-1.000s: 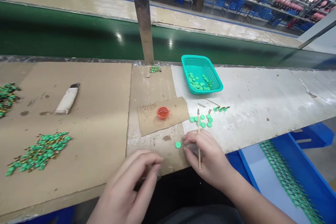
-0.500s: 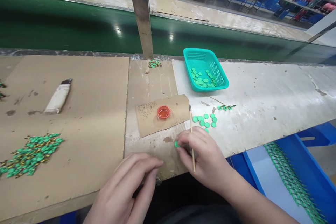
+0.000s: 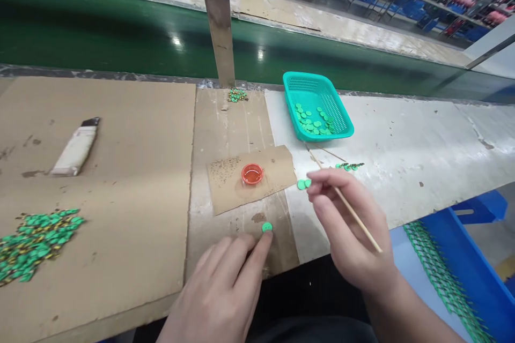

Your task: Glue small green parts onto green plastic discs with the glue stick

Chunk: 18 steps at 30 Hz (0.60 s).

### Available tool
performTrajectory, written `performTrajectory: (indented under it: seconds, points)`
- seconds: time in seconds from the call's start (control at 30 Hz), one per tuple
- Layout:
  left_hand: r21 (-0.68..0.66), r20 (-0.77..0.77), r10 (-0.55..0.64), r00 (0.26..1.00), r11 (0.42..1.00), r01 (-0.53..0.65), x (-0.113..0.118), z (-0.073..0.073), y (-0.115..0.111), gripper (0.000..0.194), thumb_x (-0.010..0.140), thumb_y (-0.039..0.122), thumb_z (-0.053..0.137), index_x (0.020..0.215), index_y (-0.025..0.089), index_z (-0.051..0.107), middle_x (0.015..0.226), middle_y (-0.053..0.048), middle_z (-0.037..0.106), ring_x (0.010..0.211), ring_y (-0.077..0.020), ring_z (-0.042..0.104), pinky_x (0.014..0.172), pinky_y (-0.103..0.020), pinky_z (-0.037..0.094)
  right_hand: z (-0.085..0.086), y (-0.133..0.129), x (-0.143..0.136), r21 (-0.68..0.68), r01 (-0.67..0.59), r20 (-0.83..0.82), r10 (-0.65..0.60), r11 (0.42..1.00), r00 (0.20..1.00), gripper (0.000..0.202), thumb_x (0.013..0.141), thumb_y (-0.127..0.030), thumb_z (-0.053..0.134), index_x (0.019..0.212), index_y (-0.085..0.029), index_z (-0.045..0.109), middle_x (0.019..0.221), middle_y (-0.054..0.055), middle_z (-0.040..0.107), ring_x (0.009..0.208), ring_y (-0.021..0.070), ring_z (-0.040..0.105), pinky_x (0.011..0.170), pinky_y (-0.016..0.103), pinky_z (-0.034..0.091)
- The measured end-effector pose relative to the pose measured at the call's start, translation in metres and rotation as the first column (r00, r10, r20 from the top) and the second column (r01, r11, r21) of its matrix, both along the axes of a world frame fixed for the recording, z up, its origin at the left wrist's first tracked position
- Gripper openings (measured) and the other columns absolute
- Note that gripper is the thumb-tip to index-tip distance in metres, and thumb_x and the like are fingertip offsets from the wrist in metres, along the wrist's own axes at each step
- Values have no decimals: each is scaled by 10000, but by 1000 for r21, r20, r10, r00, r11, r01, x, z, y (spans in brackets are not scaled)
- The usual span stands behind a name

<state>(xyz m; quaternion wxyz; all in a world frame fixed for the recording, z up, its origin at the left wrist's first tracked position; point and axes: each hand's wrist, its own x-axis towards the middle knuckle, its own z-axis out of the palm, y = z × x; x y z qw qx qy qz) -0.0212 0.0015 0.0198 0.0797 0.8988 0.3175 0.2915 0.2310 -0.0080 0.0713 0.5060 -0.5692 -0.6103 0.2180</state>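
Note:
My left hand (image 3: 225, 284) rests low over the table's front edge, one fingertip touching the near edge of a small green disc (image 3: 266, 226) that lies flat and has tiny holes. The other fingers are loosely bent, with nothing seen in them. To the right, my right hand (image 3: 354, 220) is raised, closed around a thin paintbrush (image 3: 354, 215) with a pale wooden handle; the brush points up and left. Beyond its fingertips lie green discs (image 3: 301, 185), partly hidden by the hand. A small red cup (image 3: 252, 173) of reddish liquid stands on a cardboard piece (image 3: 225, 193).
A turquoise basket (image 3: 347, 129) holding green discs stands at the back. Several discs with dark pieces (image 3: 349, 166) lie right of it. At left are a heap of green and brown pieces (image 3: 44, 241) and a whitish tube (image 3: 76, 147). A metal post (image 3: 221, 27) rises behind.
My right hand has let go of the green disc and moved right, keeping the paintbrush. My left hand has moved right, and its fingertip now touches the disc.

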Motion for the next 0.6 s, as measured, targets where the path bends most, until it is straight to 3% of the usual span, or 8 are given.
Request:
performTrajectory:
  seconds: [0.07, 0.13, 0.27, 0.47, 0.6]
  points:
    - [26, -33, -2, 999, 1000, 3, -2, -4, -1, 498, 1130, -25, 453, 1535, 96, 716, 1195, -94, 772, 1009, -214, 694, 928, -347, 557, 4, 15, -2, 30, -11, -10, 11, 999, 1000, 310, 1242, -257, 635, 1497, -327, 797, 1132, 33, 802, 1023, 209, 776, 930, 392, 680]
    - [39, -63, -14, 998, 999, 17, -4, -7, -2, 490, 1139, 0, 461, 1557, 81, 703, 1204, -99, 767, 1016, -225, 678, 937, -368, 538, 6, 31, -6, 109, -51, 15, 50, 993, 999, 309, 1241, -245, 654, 1481, -331, 828, 1062, 7, 830, 974, 187, 788, 902, 371, 676]
    - [90, -107, -44, 993, 994, 53, -9, -14, -3, 475, 1176, 84, 498, 1615, 38, 675, 1222, -112, 765, 1029, -237, 655, 968, -406, 512, 3, 57, -21, 241, -106, 87, 88, 965, 992, 177, 1223, -255, 717, 1237, -296, 889, 1011, -8, 855, 954, 177, 817, 877, 359, 682]
    - [123, -89, -33, 995, 991, 44, -8, -19, -5, 458, 1152, 54, 499, 1543, 59, 738, 1160, -90, 763, 1001, -237, 623, 947, -422, 466, -11, 67, -31, 290, -22, 75, 1, 957, 997, 201, 1242, -242, 666, 1130, -268, 831, 1056, -13, 860, 881, 149, 811, 799, 331, 661]
    - [150, -81, -31, 996, 988, 43, -5, -20, -5, 451, 1121, 30, 510, 1485, 56, 774, 1116, -89, 751, 970, -231, 615, 899, -415, 462, -12, 70, -30, 332, -97, 179, 39, 938, 983, 159, 1231, -237, 693, 1104, -247, 788, 970, -17, 834, 843, 146, 780, 787, 319, 633]
